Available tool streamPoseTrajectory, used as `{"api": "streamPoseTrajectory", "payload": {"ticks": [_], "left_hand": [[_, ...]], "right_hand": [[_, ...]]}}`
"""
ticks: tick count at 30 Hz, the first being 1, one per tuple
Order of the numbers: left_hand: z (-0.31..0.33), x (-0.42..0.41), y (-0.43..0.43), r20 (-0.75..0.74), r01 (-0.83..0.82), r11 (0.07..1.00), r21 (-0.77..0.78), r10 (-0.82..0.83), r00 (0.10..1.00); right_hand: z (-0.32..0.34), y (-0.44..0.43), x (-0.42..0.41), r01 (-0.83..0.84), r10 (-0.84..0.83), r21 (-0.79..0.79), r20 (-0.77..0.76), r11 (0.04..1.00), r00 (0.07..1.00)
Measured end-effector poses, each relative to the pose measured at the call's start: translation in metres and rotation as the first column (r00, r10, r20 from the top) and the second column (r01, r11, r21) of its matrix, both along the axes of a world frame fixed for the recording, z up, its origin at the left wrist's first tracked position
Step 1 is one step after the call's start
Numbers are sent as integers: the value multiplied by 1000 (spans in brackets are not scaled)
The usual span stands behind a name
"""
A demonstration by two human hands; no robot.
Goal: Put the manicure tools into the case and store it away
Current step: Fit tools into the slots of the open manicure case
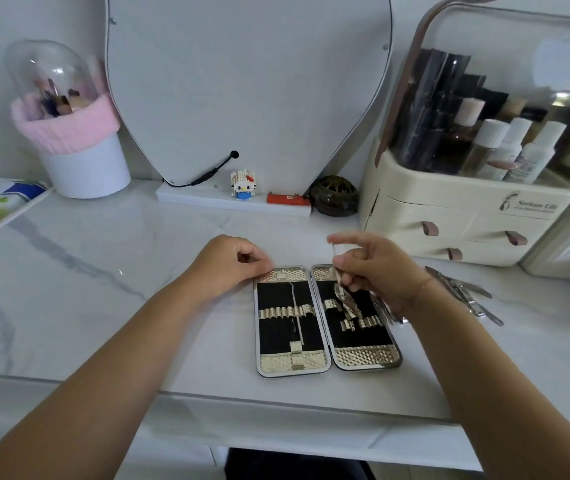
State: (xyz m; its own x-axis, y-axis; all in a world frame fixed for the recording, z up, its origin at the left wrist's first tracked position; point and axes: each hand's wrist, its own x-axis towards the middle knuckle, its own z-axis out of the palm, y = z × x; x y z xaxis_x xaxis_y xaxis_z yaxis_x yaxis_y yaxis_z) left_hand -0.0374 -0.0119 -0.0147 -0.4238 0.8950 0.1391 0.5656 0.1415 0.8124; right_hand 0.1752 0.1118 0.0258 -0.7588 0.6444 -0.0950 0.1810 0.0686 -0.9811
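An open manicure case (326,362) with black lining and gold straps lies flat on the white marble table. One thin metal tool (298,311) sits under the strap in its left half. My left hand (228,265) rests with fingers curled on the case's top left corner. My right hand (373,268) hovers over the right half, pinching a thin stick-like tool (334,258) that points down into the case. Several loose metal tools (463,289) lie on the table to the right of the case, partly hidden by my right wrist.
A cream cosmetics organiser (463,209) with drawers stands at the back right. At the back centre stands a large mirror (249,81), with a small figurine (242,183), a red lighter and a dark round pot at its base. A brush holder (79,147) stands back left.
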Motion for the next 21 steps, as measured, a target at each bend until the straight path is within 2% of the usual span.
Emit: {"api": "streamPoseTrajectory", "payload": {"ticks": [4,9,13,18,21], "left_hand": [[0,-2,0,-27,-5,1000,14,5,1000],[-1,-4,0,-25,0,1000,17,0,1000],[0,-4,0,-11,4,1000,18,-4,1000],[1,-4,0,-9,9,1000,21,-9,1000],[1,-3,0,-18,14,1000,22,-13,1000]], "right_hand": [[-4,-13,-32,-67,66,70,18,995,998],[-16,-13,-47,-15,-29,311,136,950,990],[-21,-9,-50,18,-74,363,141,931,987],[-21,-8,-49,-83,11,389,184,918,983],[-22,-6,-48,-106,9,482,198,870,980]]}}
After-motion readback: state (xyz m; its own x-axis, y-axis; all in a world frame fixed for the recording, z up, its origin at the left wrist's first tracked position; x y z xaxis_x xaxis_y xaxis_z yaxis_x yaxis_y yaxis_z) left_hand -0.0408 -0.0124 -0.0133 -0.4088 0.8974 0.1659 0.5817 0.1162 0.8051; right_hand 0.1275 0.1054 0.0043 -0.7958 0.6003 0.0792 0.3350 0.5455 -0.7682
